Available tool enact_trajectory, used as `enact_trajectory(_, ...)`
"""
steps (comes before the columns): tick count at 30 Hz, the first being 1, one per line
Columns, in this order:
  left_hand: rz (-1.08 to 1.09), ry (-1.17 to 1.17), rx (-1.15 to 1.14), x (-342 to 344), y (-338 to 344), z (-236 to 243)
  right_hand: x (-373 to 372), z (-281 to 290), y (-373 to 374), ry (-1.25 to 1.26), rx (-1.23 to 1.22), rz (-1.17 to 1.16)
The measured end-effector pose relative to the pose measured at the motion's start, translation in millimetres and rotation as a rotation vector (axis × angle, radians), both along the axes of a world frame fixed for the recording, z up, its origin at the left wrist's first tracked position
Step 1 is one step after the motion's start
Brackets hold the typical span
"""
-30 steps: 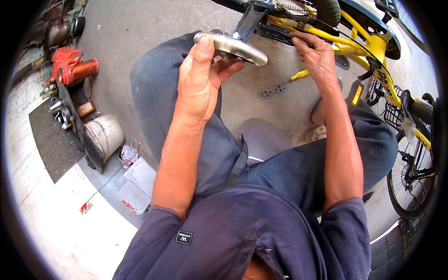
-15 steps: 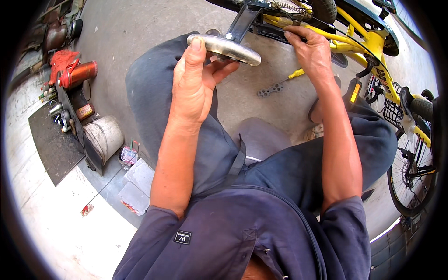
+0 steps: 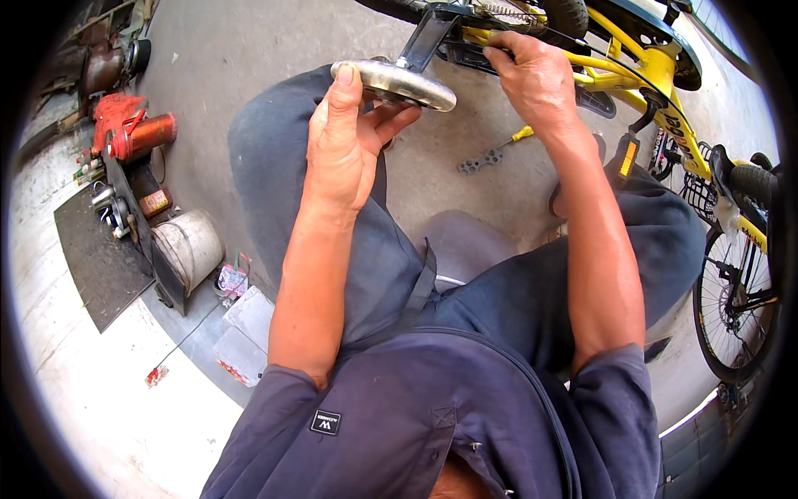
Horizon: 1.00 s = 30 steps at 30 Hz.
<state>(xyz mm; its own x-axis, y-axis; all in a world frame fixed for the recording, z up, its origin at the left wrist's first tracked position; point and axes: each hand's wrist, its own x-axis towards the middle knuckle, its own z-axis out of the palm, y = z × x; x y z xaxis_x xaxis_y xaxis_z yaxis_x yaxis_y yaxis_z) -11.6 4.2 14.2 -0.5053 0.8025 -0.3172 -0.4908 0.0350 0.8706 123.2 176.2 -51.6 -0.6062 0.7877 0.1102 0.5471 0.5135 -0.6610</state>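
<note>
My left hand point(image 3: 345, 137) grips the small training wheel point(image 3: 403, 85), its thumb on top and its fingers beneath. A dark metal bracket point(image 3: 426, 43) joins this wheel to the yellow bicycle point(image 3: 661, 66), whose frame lies across the upper right. Against the bicycle's rear part, my right hand point(image 3: 539, 87) is closed with thumb and forefinger together beside the yellow tube. What it pinches, if anything, is hidden. Below that hand, on the floor, lie a grey flat multi-hole spanner point(image 3: 482, 161) and a yellow-handled tool point(image 3: 523, 133).
Another bicycle's wheel point(image 3: 736, 303) stands at the right. On the left are a red cylinder point(image 3: 148, 135), a whitish bucket point(image 3: 191, 244), a dark mat point(image 3: 104, 266) and a clear plastic box point(image 3: 249, 312). My knees flank a grey rounded object point(image 3: 470, 237) on the floor.
My right hand has shifted slightly left and up along the bicycle frame. The training wheel, still in my left hand, sits slightly further left and higher in view.
</note>
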Motion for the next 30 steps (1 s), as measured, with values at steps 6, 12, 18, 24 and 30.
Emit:
enact_trajectory(6, -0.002, 0.026, -0.009, 0, 2, 0, -10, 11, -14, -0.039, 0.179, 0.081)
enact_trajectory(12, 0.057, 0.031, -0.006, 6, 6, -1, 0, 21, -9, -0.014, 0.085, -0.013)
enact_trajectory(18, 0.052, 0.041, 0.004, 7, 4, -6, 16, 6, -2, 0.073, -0.230, -0.175)
enact_trajectory(24, 0.056, 0.032, 0.002, 7, 4, -5, 30, -20, -6, 0.366, -0.732, -0.306)
enact_trajectory(30, 0.067, 0.022, -0.010, 7, 4, -3, 34, -37, -1, 0.525, -0.905, -0.318)
